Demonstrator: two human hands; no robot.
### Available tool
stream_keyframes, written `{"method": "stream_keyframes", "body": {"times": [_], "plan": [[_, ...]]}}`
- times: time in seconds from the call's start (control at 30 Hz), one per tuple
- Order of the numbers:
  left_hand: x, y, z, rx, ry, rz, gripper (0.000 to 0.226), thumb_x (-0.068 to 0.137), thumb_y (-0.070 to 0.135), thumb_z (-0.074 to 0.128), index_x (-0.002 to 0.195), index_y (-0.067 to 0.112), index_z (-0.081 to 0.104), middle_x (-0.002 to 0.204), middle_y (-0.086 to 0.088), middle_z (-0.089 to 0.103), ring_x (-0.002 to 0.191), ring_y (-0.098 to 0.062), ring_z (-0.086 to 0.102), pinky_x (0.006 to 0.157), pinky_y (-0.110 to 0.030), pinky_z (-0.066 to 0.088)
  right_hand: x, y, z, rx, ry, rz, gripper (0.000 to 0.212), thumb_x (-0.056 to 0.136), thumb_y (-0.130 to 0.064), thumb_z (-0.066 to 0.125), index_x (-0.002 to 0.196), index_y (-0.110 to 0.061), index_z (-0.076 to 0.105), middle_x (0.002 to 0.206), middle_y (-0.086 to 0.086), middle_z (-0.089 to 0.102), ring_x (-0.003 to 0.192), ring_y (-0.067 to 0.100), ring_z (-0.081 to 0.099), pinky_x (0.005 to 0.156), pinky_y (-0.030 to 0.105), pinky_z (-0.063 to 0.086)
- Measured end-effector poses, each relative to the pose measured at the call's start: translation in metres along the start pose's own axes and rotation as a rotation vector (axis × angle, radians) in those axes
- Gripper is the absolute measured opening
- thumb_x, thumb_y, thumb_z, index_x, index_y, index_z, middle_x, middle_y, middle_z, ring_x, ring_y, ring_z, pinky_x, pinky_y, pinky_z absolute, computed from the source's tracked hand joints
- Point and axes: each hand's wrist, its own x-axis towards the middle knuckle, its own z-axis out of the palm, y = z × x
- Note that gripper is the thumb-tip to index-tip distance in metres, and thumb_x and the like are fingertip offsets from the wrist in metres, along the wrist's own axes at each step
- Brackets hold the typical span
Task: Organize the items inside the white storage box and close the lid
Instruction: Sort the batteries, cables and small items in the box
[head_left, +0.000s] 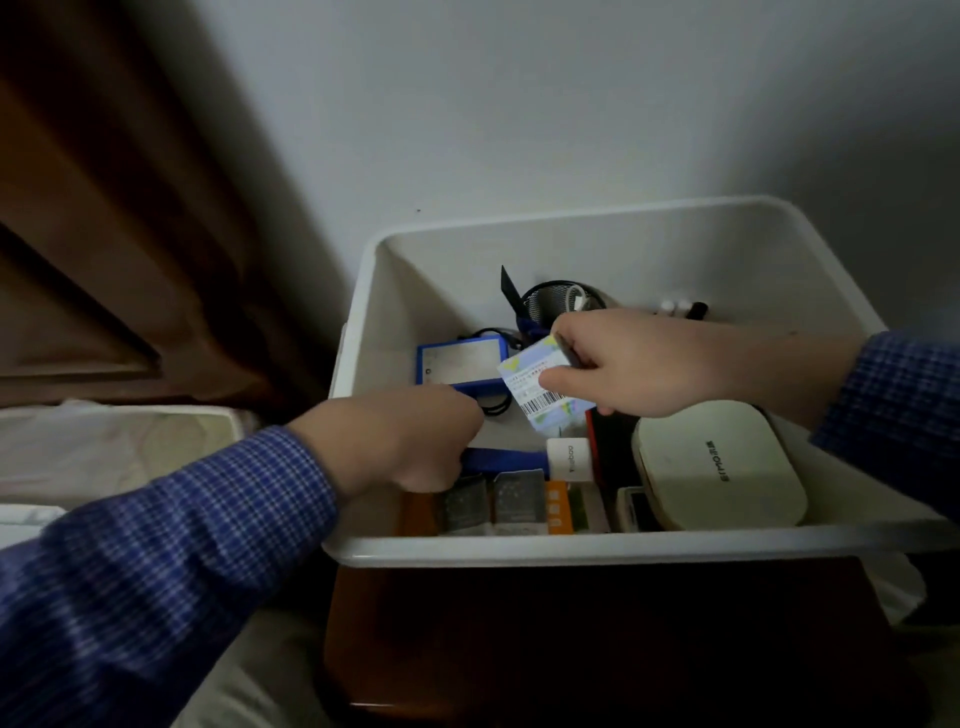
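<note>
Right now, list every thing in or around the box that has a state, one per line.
white storage box: open, no lid on it.
barcoded packet: lifted, pinched by the right hand.
blue box: lying flat inside, a black cable beside it.
blue item: gripped by the left hand.
cream case: closed, tilted against the right wall.
black mesh cup: upright at the back.

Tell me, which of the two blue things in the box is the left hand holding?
The left hand holds the flat blue item nearer the front, just above the foil packets. The blue box with the pale label lies free behind it.
</note>
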Motion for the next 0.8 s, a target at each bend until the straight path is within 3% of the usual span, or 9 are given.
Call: {"method": "stream_keyframes", "body": {"times": [0.13,0.27,0.37,0.47,0.57,0.67,0.8], "plan": [[0.006,0.001,0.004,-0.012,-0.067,0.02,0.019,0.096,0.024,0.057,0.112,0.021,0.066,0.101,0.0,0.065,0.09,-0.02,0.062,0.075,-0.031,0.05,0.001,0.002,-0.004,-0.108,-0.028,0.001,0.02,0.098,-0.039,0.054,0.092,-0.02,0.05,0.078,-0.003,0.058,0.066,0.011,0.054,0.057,0.028,0.036],[0.007,0.0,0.001,-0.02,-0.134,0.049,0.022,0.097,0.022,0.056,0.117,0.019,0.066,0.106,0.0,0.066,0.093,-0.019,0.063,0.08,-0.03,0.051,0.003,0.004,0.002,-0.07,-0.096,0.04,0.018,0.101,-0.026,0.053,0.116,-0.017,0.048,0.085,-0.003,0.065,0.076,0.015,0.06,0.072,0.037,0.052],[0.006,-0.002,-0.002,-0.043,-0.158,0.048,0.019,0.097,0.022,0.054,0.112,0.017,0.065,0.103,-0.001,0.066,0.09,-0.018,0.062,0.077,-0.03,0.049,0.008,0.0,0.011,0.023,-0.065,0.06,0.023,0.101,-0.023,0.052,0.123,-0.019,0.046,0.082,-0.006,0.064,0.078,0.013,0.06,0.067,0.031,0.047],[0.004,-0.006,-0.006,-0.189,0.057,0.002,0.025,0.096,0.023,0.051,0.118,0.016,0.06,0.109,-0.004,0.066,0.093,-0.02,0.062,0.082,-0.034,0.052,0.011,-0.003,0.015,0.097,-0.053,0.071,0.023,0.1,-0.021,0.055,0.123,-0.02,0.052,0.093,-0.006,0.067,0.082,0.009,0.062,0.067,0.025,0.048],[0.004,-0.009,-0.01,-0.563,0.38,-0.044,0.032,0.092,0.036,0.062,0.119,0.022,0.053,0.102,0.003,0.069,0.087,-0.015,0.065,0.08,-0.034,0.056,0.013,-0.005,0.016,0.256,-0.051,0.085,0.022,0.099,-0.018,0.057,0.119,-0.025,0.057,0.097,-0.002,0.07,0.089,0.016,0.069,0.082,0.036,0.058],[0.004,-0.007,-0.013,-0.925,0.367,-0.005,0.034,0.086,0.034,0.074,0.115,0.024,0.06,0.087,0.005,0.069,0.072,-0.012,0.067,0.074,-0.037,0.059,0.01,-0.006,0.013,0.471,-0.061,0.083,0.022,0.098,-0.014,0.06,0.115,-0.029,0.059,0.099,0.003,0.072,0.088,0.018,0.07,0.083,0.035,0.06],[0.005,-0.004,-0.013,-1.013,0.415,0.11,0.019,0.082,0.018,0.08,0.099,0.017,0.071,0.083,-0.003,0.074,0.071,-0.018,0.068,0.074,-0.04,0.059,-0.003,-0.001,0.003,0.562,-0.007,0.025,0.021,0.096,-0.012,0.064,0.112,-0.026,0.065,0.099,0.002,0.075,0.092,0.018,0.072,0.083,0.031,0.06]]}}
